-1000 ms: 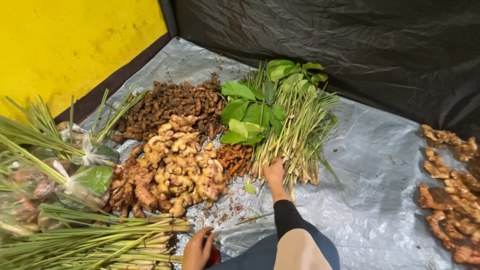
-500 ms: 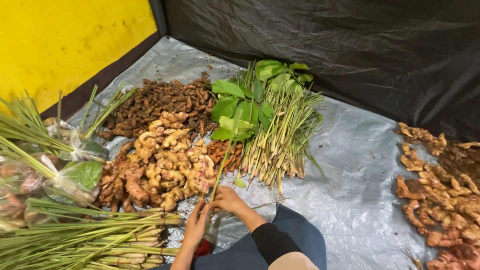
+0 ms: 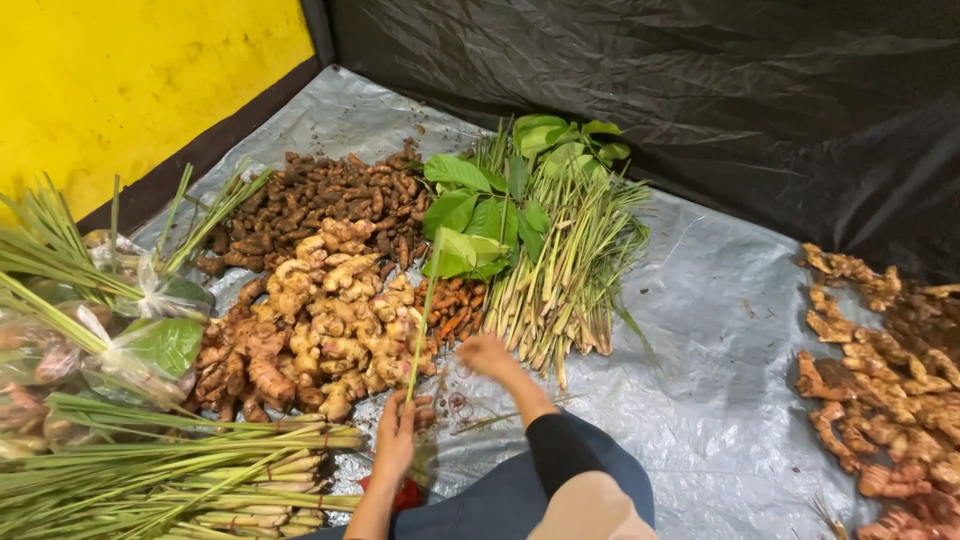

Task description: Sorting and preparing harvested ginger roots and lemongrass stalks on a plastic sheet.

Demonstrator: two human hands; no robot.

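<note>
My right hand (image 3: 487,355) is blurred, so I cannot tell how its fingers are set. The lemongrass bundles (image 3: 180,480) and the bagged herbs (image 3: 60,340) run off the left edge; the ginger pile (image 3: 890,390) off the right.

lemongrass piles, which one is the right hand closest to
The loose lemongrass pile in the middle, topped with green leaves. The right hand is at its cut ends; the tied lemongrass bundles lie bottom left.

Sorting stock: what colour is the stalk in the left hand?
Green, seen in the head view: stalk in the left hand.
</note>
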